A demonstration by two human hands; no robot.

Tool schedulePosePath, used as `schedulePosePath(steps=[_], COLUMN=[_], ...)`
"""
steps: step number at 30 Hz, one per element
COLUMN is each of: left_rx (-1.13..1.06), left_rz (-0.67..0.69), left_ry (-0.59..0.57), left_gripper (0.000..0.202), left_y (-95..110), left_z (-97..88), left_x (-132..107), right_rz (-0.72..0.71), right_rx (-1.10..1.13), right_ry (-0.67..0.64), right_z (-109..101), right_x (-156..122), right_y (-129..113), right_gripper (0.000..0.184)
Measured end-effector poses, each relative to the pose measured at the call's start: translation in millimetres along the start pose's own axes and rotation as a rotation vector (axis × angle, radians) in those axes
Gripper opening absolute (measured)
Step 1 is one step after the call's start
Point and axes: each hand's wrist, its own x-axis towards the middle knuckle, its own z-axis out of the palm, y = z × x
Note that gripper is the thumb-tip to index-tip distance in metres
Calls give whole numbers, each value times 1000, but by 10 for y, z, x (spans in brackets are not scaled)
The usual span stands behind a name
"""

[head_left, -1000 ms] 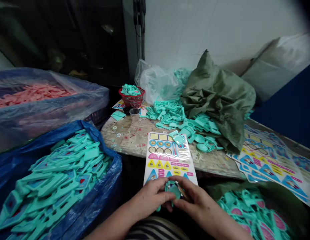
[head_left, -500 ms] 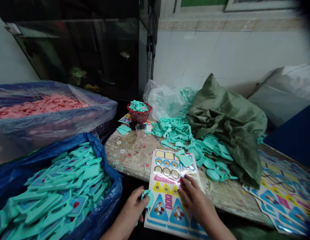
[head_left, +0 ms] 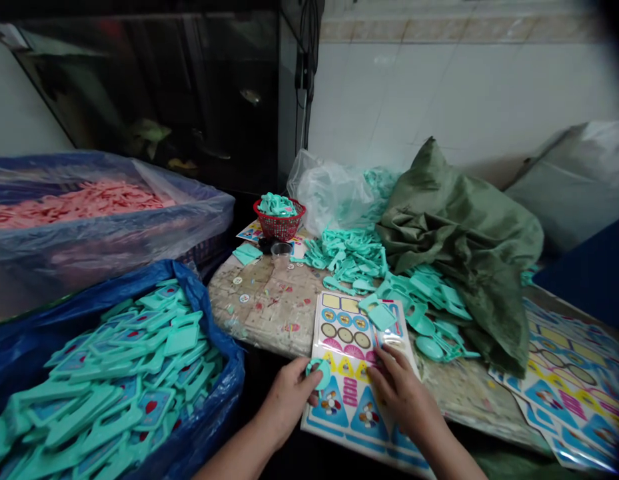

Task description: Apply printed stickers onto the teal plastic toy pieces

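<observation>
My left hand (head_left: 288, 399) is closed round a small round teal plastic piece (head_left: 319, 373), held at the left edge of a colourful sticker sheet (head_left: 346, 320). On that sheet my right hand (head_left: 400, 390) rests, its fingertips pressed onto the pink and yellow stickers near the middle. The sheet lies on the front edge of a worn table (head_left: 269, 303). A loose teal piece (head_left: 382, 315) sits on the sheet's top right corner.
A blue bag of stickered teal pieces (head_left: 114, 373) is at my left, a clear bag of pink pieces (head_left: 79, 200) behind it. A red basket (head_left: 279, 223), a heap of teal parts (head_left: 354, 257), a green cloth (head_left: 464, 240) and more sticker sheets (head_left: 569, 380) lie on the table.
A second ago both hands held the teal piece together near my lap. Now the right hand has gone to the sticker sheet, while the left keeps the piece. The view tilted up.
</observation>
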Motion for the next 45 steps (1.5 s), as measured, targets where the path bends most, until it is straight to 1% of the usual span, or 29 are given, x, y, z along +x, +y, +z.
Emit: schedulePosePath(steps=[2, 4, 7, 9, 11, 13, 16, 19, 24, 27, 31, 35, 41, 45], left_rx=[-1, 14, 82, 86, -7, -153, -354, -473, -509, -513, -516, -501, -474, -467], left_rz=[8, 9, 14, -6, -50, -76, -7, 72, 82, 60, 30, 24, 17, 13], left_ry=[-29, -53, -63, -14, 47, 55, 6, -5, -18, -30, -35, -28, -1, 24], left_gripper=[29, 28, 27, 28, 32, 37, 39, 36, 35, 36, 36, 34, 37, 36], left_y=[73, 125, 130, 111, 106, 129, 203, 281, 327, 296, 257, 272, 279, 261], left_z=[47, 36, -94, -210, -297, -325, -266, -159, -44, -30, -40, -36, -15, -5], left_x=[27, -9, -135, -210, -238, -207, -62, 145, 462, 571, 621, 614, 619, 629], right_rz=[16, 10, -20, -21, -45, -126, -236, -229, -206, -233, -269, -287, -261, -204], right_rx=[14, 25, 100, 168, 211, 233, 241, 201, 134, 94, 74, 89, 145, 171], right_ry=[23, 46, 108, 123, 90, 33, -11, 6, 15, 10, 7, -2, -36, -71], right_z=[-21, -25, -16, -31, -67, -103, -114, -62, 12, 15, 40, 84, 122, 111], right_x=[63, 94, 91, 90, 113, 163, 270, 374, 480, 511, 527, 533, 570, 618], right_y=[67, 93, 49, -24, -117, -221, -359, -427, -427, -427, -441, -447, -455, -472], right_gripper=[56, 55, 51, 47, 40, 34, 32, 31, 17, 16, 17, 19, 13, 8])
